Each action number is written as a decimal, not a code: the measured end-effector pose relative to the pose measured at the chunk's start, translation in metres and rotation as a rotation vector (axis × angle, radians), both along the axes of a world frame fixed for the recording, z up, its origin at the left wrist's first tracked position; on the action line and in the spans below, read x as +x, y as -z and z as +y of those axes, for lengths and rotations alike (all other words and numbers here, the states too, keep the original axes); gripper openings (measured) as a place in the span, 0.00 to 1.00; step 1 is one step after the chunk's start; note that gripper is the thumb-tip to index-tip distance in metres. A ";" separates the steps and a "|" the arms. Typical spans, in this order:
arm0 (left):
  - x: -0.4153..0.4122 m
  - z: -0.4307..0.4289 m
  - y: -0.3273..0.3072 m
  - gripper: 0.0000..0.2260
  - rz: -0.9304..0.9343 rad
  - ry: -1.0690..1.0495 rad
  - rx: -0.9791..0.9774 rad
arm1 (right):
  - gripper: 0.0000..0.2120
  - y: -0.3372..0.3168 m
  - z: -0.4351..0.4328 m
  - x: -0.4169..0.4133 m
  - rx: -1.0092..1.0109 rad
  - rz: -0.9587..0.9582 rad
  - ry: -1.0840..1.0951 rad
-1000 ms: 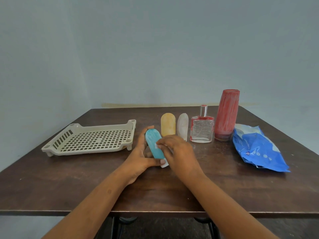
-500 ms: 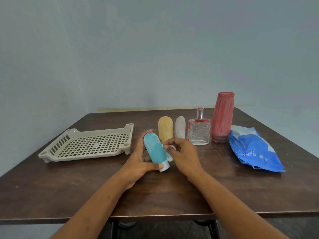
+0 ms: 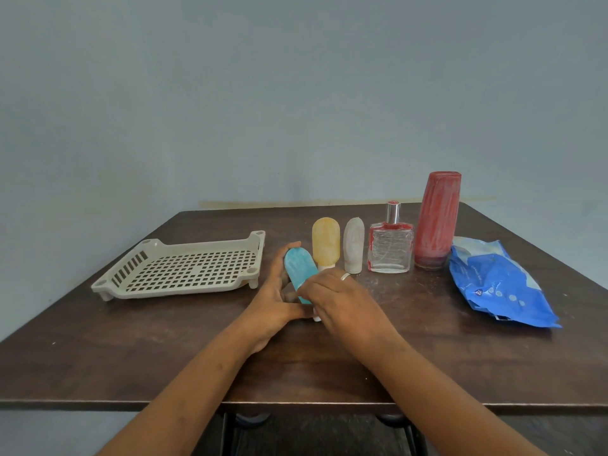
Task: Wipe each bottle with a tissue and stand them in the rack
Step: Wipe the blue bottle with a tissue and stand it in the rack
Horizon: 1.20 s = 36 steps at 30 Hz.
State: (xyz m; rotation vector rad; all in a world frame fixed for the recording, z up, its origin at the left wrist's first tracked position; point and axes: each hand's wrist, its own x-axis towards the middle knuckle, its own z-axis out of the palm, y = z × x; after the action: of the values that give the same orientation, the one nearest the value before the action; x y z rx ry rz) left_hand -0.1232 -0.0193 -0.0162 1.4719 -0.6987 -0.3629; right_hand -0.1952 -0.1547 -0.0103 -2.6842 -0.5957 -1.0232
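Left hand (image 3: 274,301) grips the teal rounded plastic bottle (image 3: 297,268); right hand (image 3: 339,297) curls over its lower half, seemingly clasping it too.

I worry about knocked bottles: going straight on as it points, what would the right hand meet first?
The blue bottle that the right hand touches and the left hand grips; beyond them probably the rack, though depth is unclear.

A dark brown wooden desk (image 3: 164,357) filled the lower half of the view, its top scuffed and faintly glossy. A plain pale blue-grey wall (image 3: 296,93) rose behind it at twelve o'clock. Dark legs (image 3: 227,432) showed beneath its front edge at six o'clock.
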 end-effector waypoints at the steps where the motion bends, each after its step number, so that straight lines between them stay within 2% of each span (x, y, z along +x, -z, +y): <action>1: 0.000 0.000 0.000 0.44 -0.004 0.001 0.001 | 0.12 0.000 0.000 0.001 -0.013 -0.008 -0.007; 4: 0.000 0.001 0.001 0.45 -0.011 0.011 0.002 | 0.15 0.001 -0.003 0.007 0.037 -0.019 0.022; 7: 0.001 0.001 0.001 0.45 -0.007 0.030 -0.014 | 0.08 -0.004 -0.002 0.013 0.283 0.014 0.061; 13: 0.000 0.001 0.002 0.44 -0.046 0.038 -0.018 | 0.05 -0.007 -0.014 0.018 0.694 0.147 0.172; 17: 0.001 0.002 0.002 0.45 -0.049 0.039 -0.008 | 0.05 -0.003 -0.017 0.020 0.837 0.207 0.133; 21: 0.002 0.001 0.002 0.45 -0.053 0.046 -0.002 | 0.04 -0.005 -0.013 0.020 0.927 0.165 0.087; 25: 0.002 0.000 0.003 0.44 -0.044 0.057 -0.024 | 0.04 -0.007 0.000 0.014 0.817 0.058 0.021; 31: 0.001 0.000 0.003 0.43 -0.049 0.011 -0.021 | 0.06 -0.004 0.007 0.005 0.196 0.026 -0.037; 33: 0.000 0.000 0.003 0.42 -0.066 -0.009 -0.019 | 0.04 -0.002 0.008 0.001 0.047 0.042 -0.036; 36: 0.000 0.000 0.002 0.42 -0.062 -0.005 -0.014 | 0.04 -0.002 0.007 0.001 0.040 0.020 -0.033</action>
State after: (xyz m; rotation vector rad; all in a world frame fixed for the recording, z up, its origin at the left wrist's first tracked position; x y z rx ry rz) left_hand -0.1236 -0.0192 -0.0183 1.4762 -0.7458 -0.3089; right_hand -0.1943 -0.1482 -0.0087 -2.6380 -0.6068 -0.9876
